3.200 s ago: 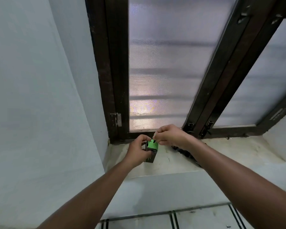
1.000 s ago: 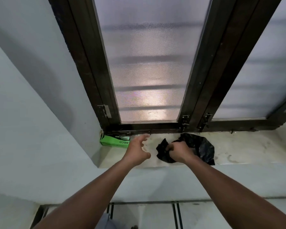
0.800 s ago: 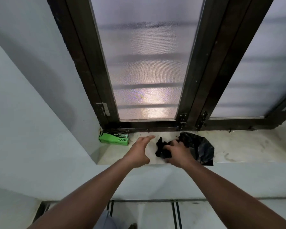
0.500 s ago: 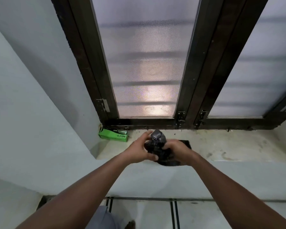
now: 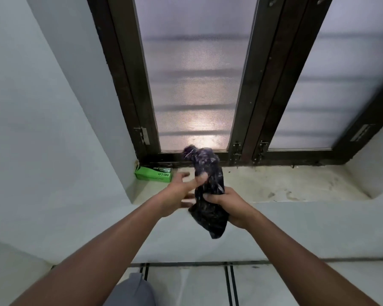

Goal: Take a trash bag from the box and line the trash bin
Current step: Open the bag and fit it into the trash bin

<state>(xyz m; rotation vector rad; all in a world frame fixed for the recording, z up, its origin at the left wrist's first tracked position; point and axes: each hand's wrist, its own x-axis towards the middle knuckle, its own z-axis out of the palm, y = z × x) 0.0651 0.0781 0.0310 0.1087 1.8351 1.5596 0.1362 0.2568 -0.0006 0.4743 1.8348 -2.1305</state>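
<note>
A crumpled black trash bag (image 5: 208,186) hangs bunched in the air above the window sill. My right hand (image 5: 229,205) grips it around the middle from the right. My left hand (image 5: 179,193) is beside it on the left, fingers spread, with the thumb pressed against the bag's upper part. The green trash bag box (image 5: 153,174) lies flat on the sill in the left corner, apart from both hands. No trash bin is in view.
The pale stained window sill (image 5: 285,186) runs to the right under a dark-framed frosted window (image 5: 195,85). White walls close in on the left and below the sill. Tiled floor (image 5: 186,283) and a grey trouser knee (image 5: 131,292) show at the bottom.
The box was put down in the left corner of the sill. The bag, spread on the sill a second ago, has been gathered up and lifted into a bunch between both hands.
</note>
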